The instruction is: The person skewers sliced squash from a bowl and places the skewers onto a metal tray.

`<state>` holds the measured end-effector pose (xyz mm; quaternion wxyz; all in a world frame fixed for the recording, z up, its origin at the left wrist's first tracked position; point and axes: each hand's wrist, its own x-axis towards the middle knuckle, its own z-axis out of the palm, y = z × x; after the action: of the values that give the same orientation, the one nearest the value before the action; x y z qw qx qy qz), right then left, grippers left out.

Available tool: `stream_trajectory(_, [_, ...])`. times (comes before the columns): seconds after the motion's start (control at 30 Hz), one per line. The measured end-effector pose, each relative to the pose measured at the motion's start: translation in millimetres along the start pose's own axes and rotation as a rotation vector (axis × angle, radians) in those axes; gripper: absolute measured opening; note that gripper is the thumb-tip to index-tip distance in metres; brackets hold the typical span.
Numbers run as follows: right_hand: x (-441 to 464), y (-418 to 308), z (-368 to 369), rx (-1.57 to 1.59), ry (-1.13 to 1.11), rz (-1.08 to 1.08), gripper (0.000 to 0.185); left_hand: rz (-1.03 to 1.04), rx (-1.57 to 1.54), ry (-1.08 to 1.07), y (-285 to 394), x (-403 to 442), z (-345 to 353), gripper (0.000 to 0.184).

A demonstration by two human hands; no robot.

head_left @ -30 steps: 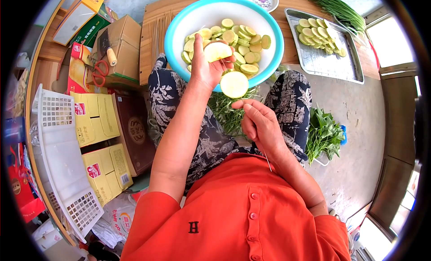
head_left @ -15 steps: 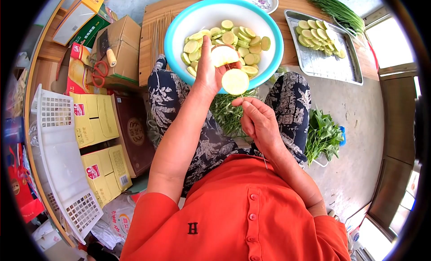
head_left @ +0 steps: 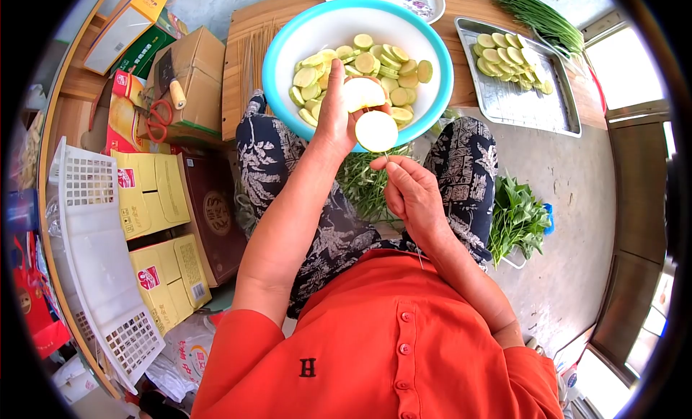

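My left hand [head_left: 334,116] holds pale zucchini slices [head_left: 364,94] over the near side of a teal-rimmed white basin [head_left: 433,102]. Just below them, a round zucchini slice [head_left: 376,131] sits on the tip of a thin skewer [head_left: 421,260]. My right hand [head_left: 412,195] pinches that skewer below the slice, and its lower end sticks out towards my shirt. Many more cut zucchini slices [head_left: 365,61] lie in the basin. How many slices my left hand holds is hidden by its fingers.
Loose skewers [head_left: 254,55] lie left of the basin on the wooden table [head_left: 303,2]. A metal tray [head_left: 519,110] with threaded zucchini slices [head_left: 508,56] stands right, near green chives [head_left: 540,15]. Leafy greens [head_left: 519,221] are by my right knee; boxes [head_left: 155,195] are stacked left.
Both hands keep nearly the same place and grip. The slice on the skewer has shifted very slightly left and now looks brighter and whiter.
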<state>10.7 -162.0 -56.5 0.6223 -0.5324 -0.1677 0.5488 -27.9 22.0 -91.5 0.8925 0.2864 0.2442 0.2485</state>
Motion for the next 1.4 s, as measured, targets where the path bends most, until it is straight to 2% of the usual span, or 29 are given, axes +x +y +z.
stream_trajectory(0.23, [5.8,3.0,-3.0,0.008,0.006,-0.016,0.024,-0.022,-0.045,0.05,-4.5,-1.1,4.8,0.067])
stream_trajectory(0.3, [7.5,5.6,-6.1,0.001,0.003,-0.025,0.024,-0.012,-0.063,-0.031,-3.7,-3.8,6.0,0.067])
stream_trajectory(0.43, [6.8,6.3,-8.3,-0.106,0.019,-0.047,0.024,-0.023,-0.136,-0.013,-2.3,-7.5,10.8,0.067])
stream_trajectory(0.5, [4.1,10.3,-10.2,-0.124,0.011,-0.043,0.024,0.032,-0.153,-0.118,-3.5,-5.1,2.0,0.067])
stream_trajectory(0.63, [2.0,10.6,-9.3,-0.161,0.0,-0.067,0.024,0.034,-0.135,-0.074,-7.6,-6.1,3.3,0.067])
stream_trajectory(0.7, [4.2,13.6,-10.7,-0.147,0.006,-0.072,0.023,0.069,-0.129,0.016,-9.6,-5.3,5.2,0.066])
stream_trajectory(1.4, [9.6,13.9,-9.8,-0.073,-0.01,-0.05,0.022,0.097,-0.072,0.032,-12.4,-7.4,11.0,0.067])
